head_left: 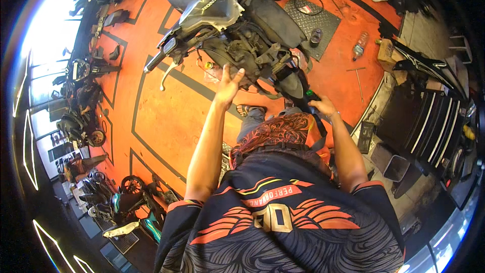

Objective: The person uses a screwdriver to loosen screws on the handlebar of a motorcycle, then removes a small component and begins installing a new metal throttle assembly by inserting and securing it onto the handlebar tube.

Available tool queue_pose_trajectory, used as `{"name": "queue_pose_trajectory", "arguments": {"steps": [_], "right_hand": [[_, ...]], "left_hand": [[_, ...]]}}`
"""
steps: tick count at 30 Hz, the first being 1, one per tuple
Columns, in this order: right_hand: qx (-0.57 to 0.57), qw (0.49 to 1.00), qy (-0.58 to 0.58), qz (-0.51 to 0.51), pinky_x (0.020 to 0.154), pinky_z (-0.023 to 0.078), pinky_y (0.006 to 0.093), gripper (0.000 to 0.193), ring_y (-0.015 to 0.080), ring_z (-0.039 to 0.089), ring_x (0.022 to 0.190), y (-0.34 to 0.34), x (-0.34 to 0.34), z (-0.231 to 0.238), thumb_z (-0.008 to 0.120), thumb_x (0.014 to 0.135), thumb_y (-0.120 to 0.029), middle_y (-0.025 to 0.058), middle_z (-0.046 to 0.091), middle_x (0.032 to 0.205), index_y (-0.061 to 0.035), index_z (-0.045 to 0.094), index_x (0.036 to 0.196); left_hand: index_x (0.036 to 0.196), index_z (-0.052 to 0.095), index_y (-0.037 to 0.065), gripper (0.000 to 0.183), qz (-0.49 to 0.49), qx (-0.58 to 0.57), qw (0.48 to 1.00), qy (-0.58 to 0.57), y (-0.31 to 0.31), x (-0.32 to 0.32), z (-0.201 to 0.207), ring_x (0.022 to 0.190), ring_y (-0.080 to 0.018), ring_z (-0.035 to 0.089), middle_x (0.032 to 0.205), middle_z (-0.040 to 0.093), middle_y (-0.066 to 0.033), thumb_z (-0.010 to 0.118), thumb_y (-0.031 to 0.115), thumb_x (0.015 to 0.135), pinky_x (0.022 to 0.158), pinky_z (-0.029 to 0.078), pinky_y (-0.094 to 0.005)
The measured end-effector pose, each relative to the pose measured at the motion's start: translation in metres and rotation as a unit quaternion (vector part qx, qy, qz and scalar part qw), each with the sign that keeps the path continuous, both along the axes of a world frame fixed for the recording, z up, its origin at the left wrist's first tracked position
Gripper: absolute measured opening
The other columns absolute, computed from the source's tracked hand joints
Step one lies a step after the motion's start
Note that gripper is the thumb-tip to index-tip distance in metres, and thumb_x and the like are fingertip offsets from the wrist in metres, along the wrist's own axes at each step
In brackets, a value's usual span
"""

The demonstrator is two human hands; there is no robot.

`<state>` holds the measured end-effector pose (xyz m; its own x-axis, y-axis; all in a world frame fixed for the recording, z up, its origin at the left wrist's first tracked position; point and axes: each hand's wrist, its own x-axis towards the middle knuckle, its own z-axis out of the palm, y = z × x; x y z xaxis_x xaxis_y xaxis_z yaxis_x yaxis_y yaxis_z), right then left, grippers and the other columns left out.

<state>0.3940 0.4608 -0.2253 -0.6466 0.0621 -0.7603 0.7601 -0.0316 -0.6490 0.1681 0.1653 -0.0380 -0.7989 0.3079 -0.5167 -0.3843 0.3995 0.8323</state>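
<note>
Twelve o'clock: a dark grey and black motorcycle with exposed mechanical parts (237, 50) is standing on an orange floor with dark stripes (166, 116). Its pale metal lever (168, 77) is jutting out toward ten.

Just above centre, toward eleven: the left hand (228, 87) is reaching to the motorcycle's near side, thumb and fingers spreading partly apart; cannot tell whether it is gripping anything. At two to three: the right hand (325, 106) is curving half-closed beside the motorcycle's dark right-hand end, fingers mostly hiding; hold cannot be told.

Toward one: a black looped cable (297, 6) is lying by a grey patterned plate (331, 23). Near two: a clear plastic bottle (360, 46) is lying above a thin metal T-shaped tool (360, 86).
</note>
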Motion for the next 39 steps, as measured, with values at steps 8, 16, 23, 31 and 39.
{"name": "queue_pose_trajectory", "arguments": {"steps": [8,16,23,31,39], "right_hand": [[0.011,0.961,0.247,0.12,0.085,0.048,0.0296,0.052,0.0162,0.062,0.095,-0.068,-0.083,0.066,0.077,0.082,-0.026,0.0075,0.067,0.11,-0.0008,0.062,0.124],[-0.111,0.967,0.216,0.076,0.063,0.045,0.0253,0.03,0.0075,0.056,0.072,-0.075,-0.073,0.092,0.077,0.084,-0.027,-0.0006,0.064,0.083,-0.0045,0.066,0.102],[-0.103,0.972,0.21,0.008,0.052,0.042,0.024,0.031,0.0066,0.053,0.059,-0.064,-0.058,0.123,0.077,0.083,-0.028,0.0006,0.063,0.075,-0.0022,0.065,0.096],[-0.221,0.955,0.178,0.08,0.049,0.04,0.0217,0.024,0.0081,0.053,0.056,-0.05,-0.075,0.154,0.068,0.087,-0.014,0.0045,0.064,0.077,0.001,0.063,0.105],[-0.215,0.97,0.108,-0.024,0.048,0.036,0.0203,0.032,0.0056,0.053,0.066,-0.051,-0.058,0.145,0.069,0.088,-0.025,-0.0024,0.062,0.088,-0.0059,0.061,0.113]], "left_hand": [[0.145,0.019,-0.014,0.071,0.095,0.24,0.964,-0.059,0.034,0.02,0.047,0.102,-0.0348,0.066,0.125,0.054,-0.0301,0.058,0.024,0.099,0.09,0.055,-0.0431],[0.144,0.028,-0.009,0.058,0.08,0.264,0.958,-0.075,0.026,0.022,0.024,0.113,-0.0381,0.061,0.131,0.052,-0.0298,0.052,0.021,0.101,0.1,0.049,-0.0463],[0.138,0.041,-0.002,0.046,-0.027,0.043,0.996,-0.079,-0.027,0.063,-0.064,0.118,-0.0266,0.059,0.128,0.059,-0.017,0.055,0.016,0.098,0.095,0.05,-0.0389],[0.119,0.059,-0.003,0.033,-0.168,0.16,0.973,-0.005,0.041,0.134,-0.044,0.096,-0.0205,0.066,0.103,0.07,-0.0136,0.066,0.018,0.094,0.085,0.051,-0.034],[0.087,0.059,-0.001,0.034,-0.109,0.051,0.989,0.086,0.052,0.124,-0.007,0.062,-0.0122,0.048,0.063,0.05,-0.0046,0.056,0.03,0.1,0.059,0.043,-0.0332]]}}
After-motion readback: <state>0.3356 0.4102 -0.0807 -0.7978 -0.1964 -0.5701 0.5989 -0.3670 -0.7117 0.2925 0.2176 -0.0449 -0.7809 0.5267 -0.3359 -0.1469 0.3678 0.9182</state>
